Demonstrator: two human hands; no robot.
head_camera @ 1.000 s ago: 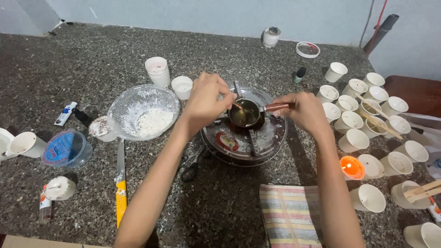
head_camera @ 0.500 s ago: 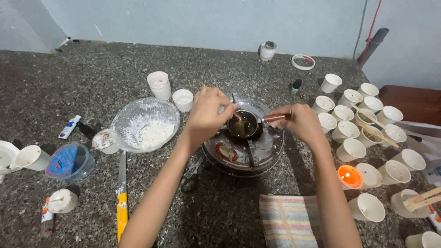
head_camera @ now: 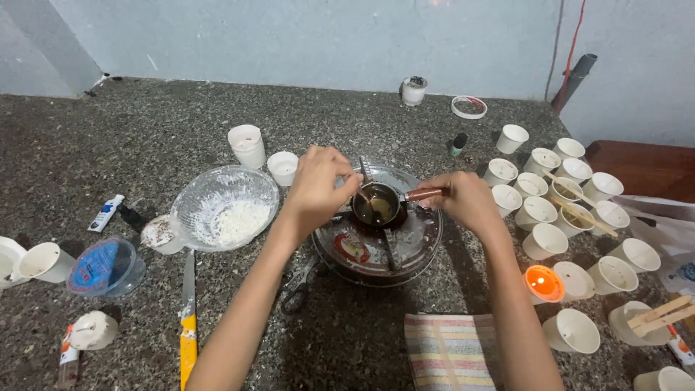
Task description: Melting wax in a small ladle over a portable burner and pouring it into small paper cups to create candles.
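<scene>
The left hand [head_camera: 318, 185] is held over the rim of a small metal pot [head_camera: 376, 206], with the fingers pinched narrowly on a thin stick [head_camera: 360, 194] whose lower end is dipped in the dark liquid; the stick is mostly hidden by the fingers, so its kind cannot be told. The right hand [head_camera: 463, 203] is closed on the reddish handle [head_camera: 423, 194] of the pot, and the end of the handle is covered by the palm. The pot is placed on the middle of a round stove [head_camera: 416, 246], which stands on the dark speckled countertop [head_camera: 108, 145]; the burner under the pot is not seen.

Just to the left of the stove a clear glass bowl [head_camera: 221, 206] with white flakes is found, and behind it a white cup [head_camera: 245, 145] and a smaller white cup [head_camera: 282, 166]. A knife with a yellow handle [head_camera: 188, 318] is laid in front of the bowl, and its end is cut off by the lower edge. Dark scissors [head_camera: 297, 293] are partly hidden under the left forearm.

To the right many white paper cups [head_camera: 539, 210] are grouped, some with wooden sticks [head_camera: 579, 206] across them. One filled orange cup [head_camera: 544, 282] is seen near the right forearm. A striped cloth [head_camera: 449, 351] is cut off at the bottom.
</scene>
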